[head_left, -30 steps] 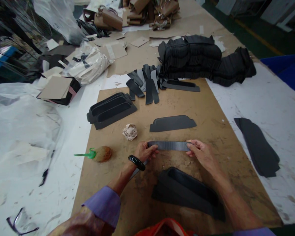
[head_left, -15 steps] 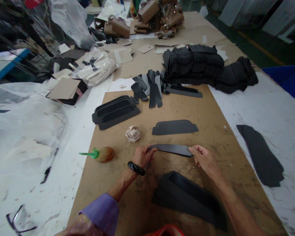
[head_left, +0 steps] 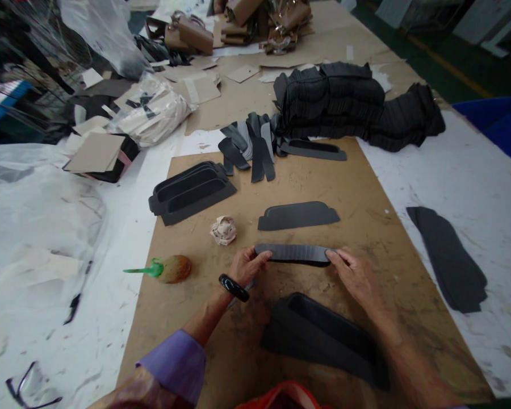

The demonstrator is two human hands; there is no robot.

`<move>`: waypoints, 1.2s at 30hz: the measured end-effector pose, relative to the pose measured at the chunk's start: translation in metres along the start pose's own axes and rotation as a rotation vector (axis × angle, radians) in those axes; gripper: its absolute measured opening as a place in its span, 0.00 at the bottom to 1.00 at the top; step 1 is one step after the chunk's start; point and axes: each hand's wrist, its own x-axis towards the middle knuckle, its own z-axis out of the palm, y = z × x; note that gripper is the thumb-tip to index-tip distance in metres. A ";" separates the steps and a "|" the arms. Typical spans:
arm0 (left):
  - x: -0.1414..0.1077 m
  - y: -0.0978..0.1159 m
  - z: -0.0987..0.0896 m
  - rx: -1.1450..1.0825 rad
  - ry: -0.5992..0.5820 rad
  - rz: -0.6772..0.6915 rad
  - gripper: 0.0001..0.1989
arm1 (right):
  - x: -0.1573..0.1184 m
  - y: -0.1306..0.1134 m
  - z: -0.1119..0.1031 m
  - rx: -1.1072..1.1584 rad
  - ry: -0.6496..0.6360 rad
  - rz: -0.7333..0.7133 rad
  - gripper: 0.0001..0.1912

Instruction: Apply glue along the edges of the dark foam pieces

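Observation:
A narrow dark grey strip [head_left: 296,253] is stretched between my two hands, above the brown board. My left hand [head_left: 247,266] pinches its left end, with a black bracelet on the wrist. At the other end, my right hand [head_left: 347,271] grips the strip between thumb and fingers. Just beyond lies a flat dark grey piece [head_left: 298,216] with a stepped outline. Nearer my body, dark pieces with a raised rim [head_left: 323,335] lie overlapped. What the strip is made of, I cannot tell for sure.
A bottle with a green nozzle [head_left: 174,269] lies left, near a crumpled beige wad [head_left: 223,230]. Rimmed dark pieces [head_left: 193,190], loose strips [head_left: 255,145] and long black stacks [head_left: 330,102] sit farther back. More flat pieces [head_left: 449,258] lie right; glasses [head_left: 29,386] lie front left.
The strip has turned so that more of its broad face shows, with fine crosswise lines on it. Both hands still hold its ends. The whole view has shifted slightly.

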 end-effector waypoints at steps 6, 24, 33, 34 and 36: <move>-0.009 -0.009 -0.015 0.033 -0.037 -0.138 0.22 | 0.003 0.007 0.005 0.071 -0.087 0.080 0.22; -0.004 0.024 -0.015 1.139 0.238 0.605 0.12 | 0.029 0.050 -0.038 0.637 0.261 0.289 0.22; 0.048 0.006 0.040 1.228 0.040 0.589 0.22 | 0.047 0.047 -0.051 0.856 0.385 0.313 0.16; 0.042 0.003 0.041 1.228 0.024 0.587 0.23 | 0.046 0.046 -0.047 0.839 0.364 0.309 0.16; 0.029 -0.003 0.043 1.214 -0.004 0.595 0.23 | 0.044 0.045 -0.036 0.806 0.330 0.319 0.17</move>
